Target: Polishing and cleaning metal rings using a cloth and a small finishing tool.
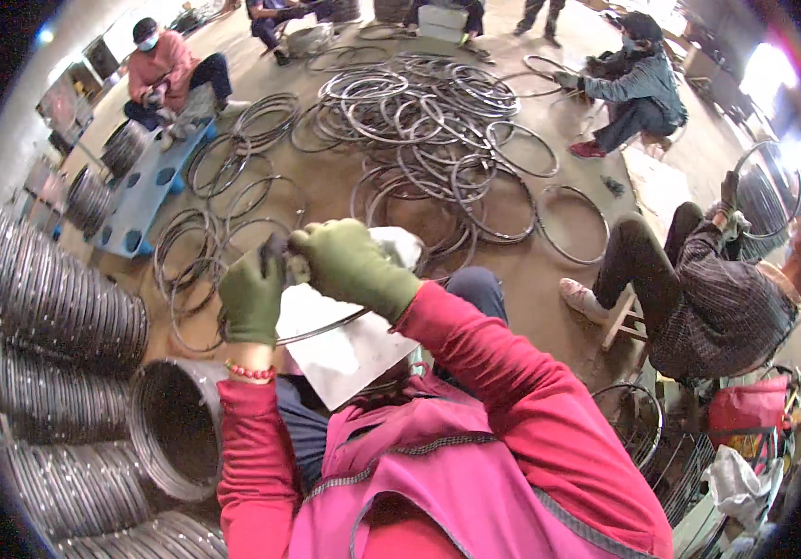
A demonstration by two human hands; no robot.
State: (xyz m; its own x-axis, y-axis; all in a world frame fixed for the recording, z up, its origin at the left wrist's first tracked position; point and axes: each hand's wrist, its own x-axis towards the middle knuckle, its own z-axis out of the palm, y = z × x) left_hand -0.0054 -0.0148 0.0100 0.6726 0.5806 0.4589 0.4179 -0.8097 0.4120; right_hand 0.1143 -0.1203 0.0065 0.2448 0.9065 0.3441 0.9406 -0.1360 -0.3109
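Both my hands wear green gloves and meet just above my lap. My left hand [251, 296] is closed on a small dark tool or part at the edge of a metal wheel rim [326, 328]. My right hand [352, 265] is curled tight over the same spot from the right. The rim's thin arc runs under my hands across a white sheet [345, 349] on my knees. What sits between the fingers is hidden.
Stacked rims [56, 307] line the left side, with another roll [172, 424] by my left elbow. Loose rims [419, 121] cover the floor ahead. Seated people work around: one on the right [699, 298], one far right [638, 88], one far left [168, 74]. A blue bench [144, 191] stands left.
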